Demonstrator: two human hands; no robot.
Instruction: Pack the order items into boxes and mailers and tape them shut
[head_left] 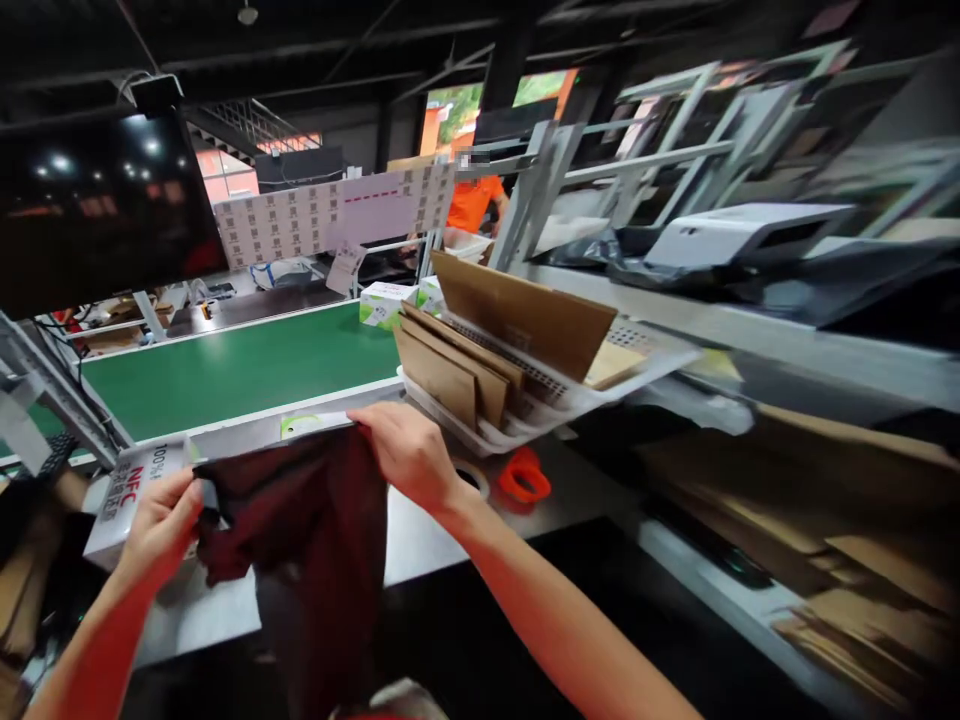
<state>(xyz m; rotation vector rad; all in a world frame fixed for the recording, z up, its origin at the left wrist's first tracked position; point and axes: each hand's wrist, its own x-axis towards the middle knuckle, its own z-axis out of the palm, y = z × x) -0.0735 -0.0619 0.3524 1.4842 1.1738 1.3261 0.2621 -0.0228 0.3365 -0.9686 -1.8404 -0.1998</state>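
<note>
A dark maroon garment or cloth hangs stretched between my hands over the near edge of the grey bench. My left hand pinches its upper left corner, and my right hand grips the upper right corner. Behind the left hand lies a white box with red NFC lettering. An orange tape ring and a pale tape roll rest to the right of my right hand. The lower part of the cloth is blurred.
A white basket holds upright cardboard pieces. Past the bench runs a green conveyor with a white and green box. Flat cardboard fills a right-hand shelf. A black monitor hangs left; a person in orange stands far back.
</note>
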